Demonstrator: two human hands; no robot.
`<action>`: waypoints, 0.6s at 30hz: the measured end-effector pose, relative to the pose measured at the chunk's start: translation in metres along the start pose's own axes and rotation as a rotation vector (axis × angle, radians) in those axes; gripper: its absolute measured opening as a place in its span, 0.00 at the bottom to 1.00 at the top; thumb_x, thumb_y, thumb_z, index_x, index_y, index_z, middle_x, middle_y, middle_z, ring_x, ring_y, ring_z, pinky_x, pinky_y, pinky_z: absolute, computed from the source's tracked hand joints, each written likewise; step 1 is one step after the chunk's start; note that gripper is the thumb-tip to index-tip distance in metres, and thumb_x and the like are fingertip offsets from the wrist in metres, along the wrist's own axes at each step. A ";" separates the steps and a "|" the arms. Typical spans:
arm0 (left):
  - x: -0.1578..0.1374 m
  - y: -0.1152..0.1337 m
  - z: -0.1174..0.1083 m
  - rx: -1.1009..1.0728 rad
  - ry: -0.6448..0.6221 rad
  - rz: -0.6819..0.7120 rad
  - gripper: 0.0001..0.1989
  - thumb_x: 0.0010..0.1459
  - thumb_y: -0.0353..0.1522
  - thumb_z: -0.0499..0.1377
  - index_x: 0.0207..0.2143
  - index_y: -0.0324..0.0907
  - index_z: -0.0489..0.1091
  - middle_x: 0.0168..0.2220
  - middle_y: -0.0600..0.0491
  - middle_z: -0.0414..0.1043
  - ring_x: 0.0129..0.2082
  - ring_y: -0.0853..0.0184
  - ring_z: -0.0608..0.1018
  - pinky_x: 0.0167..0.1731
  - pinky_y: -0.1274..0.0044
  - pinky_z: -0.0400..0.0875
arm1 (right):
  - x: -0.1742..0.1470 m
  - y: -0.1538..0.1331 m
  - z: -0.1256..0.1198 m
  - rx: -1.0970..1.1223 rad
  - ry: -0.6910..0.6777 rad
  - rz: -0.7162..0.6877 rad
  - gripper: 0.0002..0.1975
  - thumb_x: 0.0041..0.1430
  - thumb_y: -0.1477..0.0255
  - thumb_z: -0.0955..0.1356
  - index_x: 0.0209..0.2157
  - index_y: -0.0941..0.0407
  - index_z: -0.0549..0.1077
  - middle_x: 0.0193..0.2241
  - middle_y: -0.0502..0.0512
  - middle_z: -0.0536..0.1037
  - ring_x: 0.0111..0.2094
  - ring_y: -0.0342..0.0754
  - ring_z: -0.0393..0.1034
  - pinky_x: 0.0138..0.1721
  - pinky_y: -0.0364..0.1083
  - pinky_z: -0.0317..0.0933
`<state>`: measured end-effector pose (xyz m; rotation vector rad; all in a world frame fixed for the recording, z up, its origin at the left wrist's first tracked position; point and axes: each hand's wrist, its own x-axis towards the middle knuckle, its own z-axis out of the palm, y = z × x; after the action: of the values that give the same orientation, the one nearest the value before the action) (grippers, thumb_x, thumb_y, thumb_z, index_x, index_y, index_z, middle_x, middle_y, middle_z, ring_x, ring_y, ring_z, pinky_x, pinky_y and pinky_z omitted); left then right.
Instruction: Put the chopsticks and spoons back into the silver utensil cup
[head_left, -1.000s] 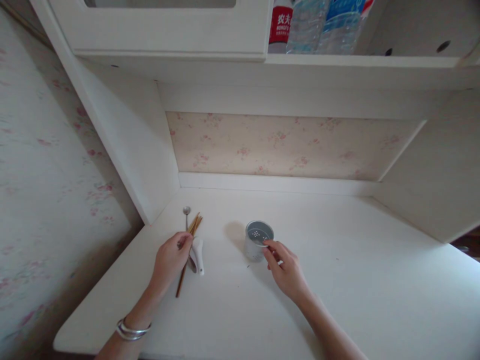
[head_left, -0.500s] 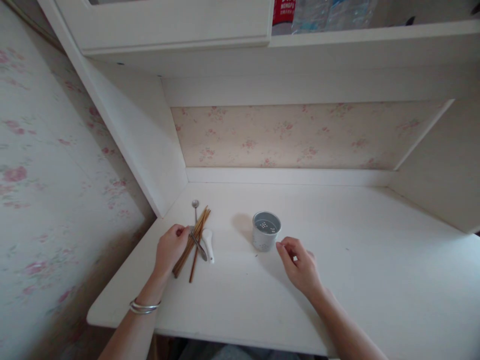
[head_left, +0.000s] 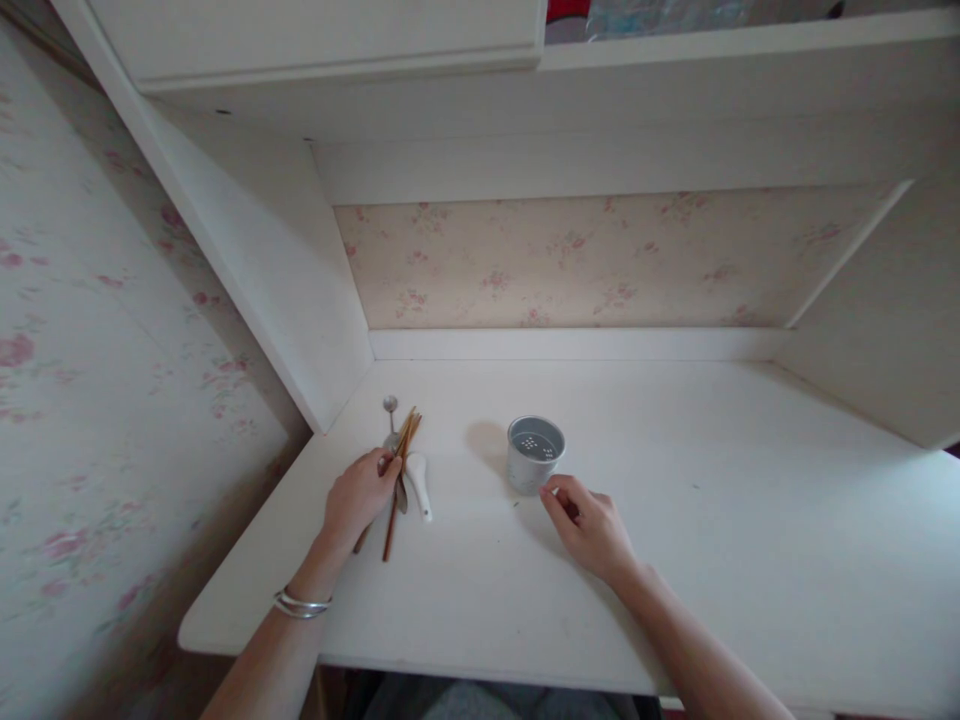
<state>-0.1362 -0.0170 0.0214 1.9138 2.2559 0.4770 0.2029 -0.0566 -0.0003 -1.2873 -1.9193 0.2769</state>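
Observation:
My left hand (head_left: 366, 492) is closed over the utensils at the left, its fingertips pinching what looks like the handle of a metal spoon (head_left: 403, 496). Wooden chopsticks (head_left: 389, 530) lie in a loose bundle beneath and beside these fingers, partly hidden by them. A white soup spoon (head_left: 419, 488) rests just right of the bundle. Behind it lies a small long-handled metal spoon (head_left: 391, 404). My right hand (head_left: 589, 525) has its fingers curled together, nothing visible in them, at the lower right side of a grey metal cup (head_left: 534, 460). The cup stands upright, with holes in its bottom.
The white desk (head_left: 720, 560) has a rounded front left corner. Above it runs an overhead shelf (head_left: 675, 55) with plastic-wrapped items (head_left: 660, 18). A white side panel (head_left: 277, 270) and flowered wall (head_left: 67, 380) bound the left.
My left hand has moved right over the chopsticks, and the metal spoon beneath it has swung more upright. My right hand has shifted left, closer against the cup. The view has tilted slightly down.

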 end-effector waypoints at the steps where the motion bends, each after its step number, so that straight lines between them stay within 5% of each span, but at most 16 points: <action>1: 0.001 0.003 0.002 -0.002 0.003 0.049 0.19 0.63 0.45 0.46 0.43 0.48 0.72 0.40 0.50 0.74 0.39 0.60 0.76 0.36 0.74 0.65 | 0.000 0.000 0.000 -0.002 -0.012 0.005 0.07 0.65 0.67 0.61 0.37 0.54 0.69 0.17 0.43 0.66 0.17 0.39 0.61 0.22 0.39 0.53; 9: 0.004 0.017 0.011 -0.026 0.036 0.255 0.20 0.64 0.41 0.46 0.48 0.49 0.73 0.43 0.48 0.69 0.40 0.64 0.75 0.46 0.75 0.66 | 0.000 -0.005 0.001 0.003 -0.064 0.007 0.09 0.65 0.67 0.60 0.36 0.53 0.71 0.18 0.46 0.70 0.18 0.41 0.63 0.22 0.39 0.54; 13: 0.007 0.006 0.006 0.001 0.078 0.142 0.19 0.64 0.41 0.45 0.45 0.45 0.73 0.42 0.47 0.71 0.40 0.62 0.76 0.44 0.74 0.66 | 0.001 -0.005 0.000 0.001 -0.060 0.010 0.11 0.65 0.67 0.60 0.35 0.53 0.72 0.18 0.46 0.70 0.17 0.41 0.63 0.22 0.39 0.54; 18: 0.013 -0.004 0.005 0.015 -0.035 0.040 0.19 0.60 0.44 0.48 0.36 0.42 0.73 0.38 0.43 0.76 0.36 0.58 0.78 0.34 0.73 0.66 | 0.001 -0.004 0.002 -0.022 -0.091 -0.011 0.10 0.64 0.68 0.60 0.36 0.54 0.72 0.19 0.46 0.71 0.17 0.41 0.63 0.23 0.39 0.55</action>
<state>-0.1408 -0.0040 0.0166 1.9619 2.2095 0.4291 0.1990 -0.0574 0.0011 -1.2986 -2.0099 0.3141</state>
